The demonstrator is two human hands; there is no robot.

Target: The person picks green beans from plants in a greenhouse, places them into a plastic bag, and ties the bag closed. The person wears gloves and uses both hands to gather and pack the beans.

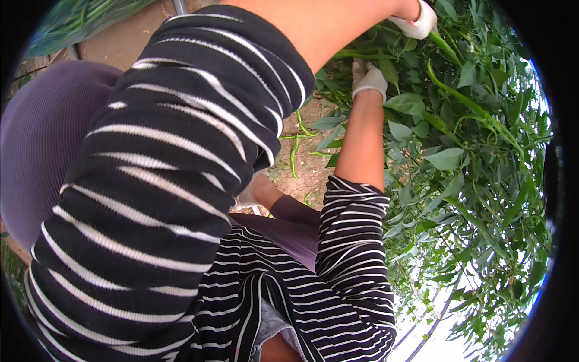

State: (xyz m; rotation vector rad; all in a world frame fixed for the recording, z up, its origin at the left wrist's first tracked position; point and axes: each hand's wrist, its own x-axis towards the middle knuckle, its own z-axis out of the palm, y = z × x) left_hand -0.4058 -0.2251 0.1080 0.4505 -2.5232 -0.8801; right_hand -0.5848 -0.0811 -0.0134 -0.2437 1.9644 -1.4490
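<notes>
My left arm crosses the view from the lower left, and my left hand (418, 22), in a white glove, is among pepper plants (452, 158) at the top right. A long green chili pepper (445, 47) meets the glove's lower edge; the fingers are hidden, so a grip cannot be made out. Lower down, my right hand (370, 80), also white-gloved, reaches into the leaves just under a long green pod or stem (362, 54). Its fingertips are partly covered by foliage. Another long green pepper (475, 106) hangs on the plant to the right of both hands.
Several picked-looking green peppers (295, 156) lie on the bare soil (282, 169) by my foot (262, 188). My bent knee (49, 149) fills the left side. A green heap (86, 20), blurred, is at the top left, beside a grey pole (180, 7).
</notes>
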